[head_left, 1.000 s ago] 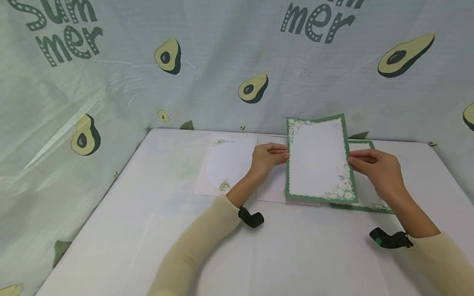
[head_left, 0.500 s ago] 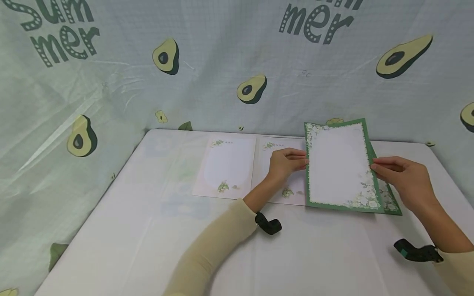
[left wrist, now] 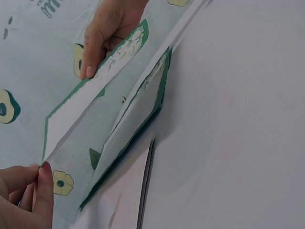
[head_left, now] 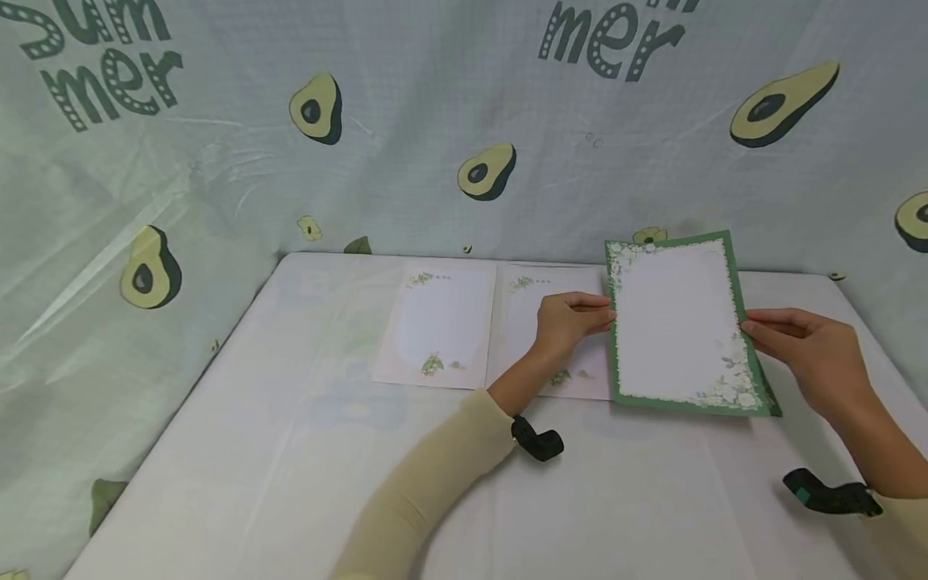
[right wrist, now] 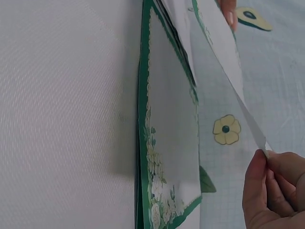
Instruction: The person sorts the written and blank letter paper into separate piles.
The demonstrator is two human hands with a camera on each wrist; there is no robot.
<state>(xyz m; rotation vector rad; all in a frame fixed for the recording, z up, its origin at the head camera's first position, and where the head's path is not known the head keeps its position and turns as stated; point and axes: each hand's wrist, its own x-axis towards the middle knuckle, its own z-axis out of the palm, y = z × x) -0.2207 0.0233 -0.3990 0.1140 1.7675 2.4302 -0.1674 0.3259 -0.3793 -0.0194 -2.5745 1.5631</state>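
Between my two hands a sheet of paper (head_left: 677, 322) with a green border and white flowers is held up over the table. My left hand (head_left: 569, 322) pinches its left edge between thumb and fingers, and my right hand (head_left: 815, 350) pinches the right edge. Beneath it lies a stack of matching green-bordered sheets (right wrist: 174, 129), mostly hidden in the head view, with a corner showing at lower right. The wrist views show a gap between the held sheet and that stack.
Two pale pink sheets with leaf prints lie side by side to the left: the left pink sheet (head_left: 438, 322) and the right pink sheet (head_left: 518, 322), partly behind my left arm. The white table (head_left: 290, 483) ends at an avocado-print curtain (head_left: 406, 161).
Both hands have carried the green-bordered sheet to the right, from partly over the right pink sheet to above the green-bordered stack. Most of that motion came in the first half second.
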